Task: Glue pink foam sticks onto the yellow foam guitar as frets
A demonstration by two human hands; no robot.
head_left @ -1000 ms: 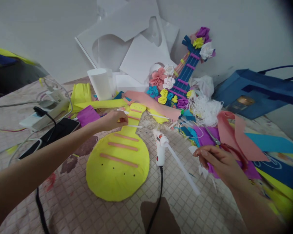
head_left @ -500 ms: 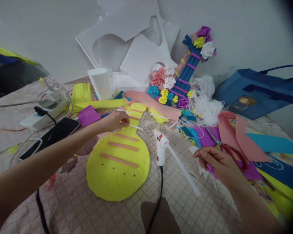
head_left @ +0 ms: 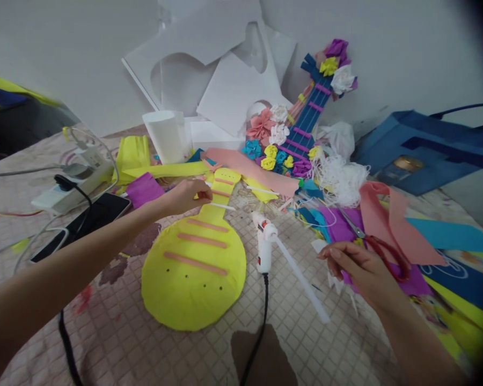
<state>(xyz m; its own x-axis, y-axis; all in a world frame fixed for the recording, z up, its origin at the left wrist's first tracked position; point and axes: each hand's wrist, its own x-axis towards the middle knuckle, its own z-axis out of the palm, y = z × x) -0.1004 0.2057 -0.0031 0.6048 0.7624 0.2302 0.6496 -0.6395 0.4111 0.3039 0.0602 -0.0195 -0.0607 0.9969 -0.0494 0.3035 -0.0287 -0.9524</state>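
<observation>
My left hand (head_left: 190, 195) pinches a thin white strip (head_left: 224, 206) over the neck of a yellow guitar-shaped cutout (head_left: 193, 297). The cutout lies flat, with pink strips across it and several small dark holes. At the right, my right hand (head_left: 352, 268) has its fingers curled together around a small white piece (head_left: 317, 245) that shows at the fingertips. Between the hands lies a white glue gun (head_left: 264, 244), with a long glue stick (head_left: 306, 284) out of its back. Red-handled scissors (head_left: 380, 247) rest just beyond my right hand.
A decorated blue paper guitar (head_left: 306, 126) leans on the wall beside white board offcuts (head_left: 235, 96). White yarn (head_left: 340, 179), coloured paper scraps (head_left: 390, 214) and a blue bag (head_left: 434, 150) are at the right. A power strip (head_left: 70, 187) and phone (head_left: 90, 220) lie left. The glue gun's cord (head_left: 261, 327) runs towards me.
My left hand and the white strip have moved slightly away from me along the neck. My right hand stays nearly still.
</observation>
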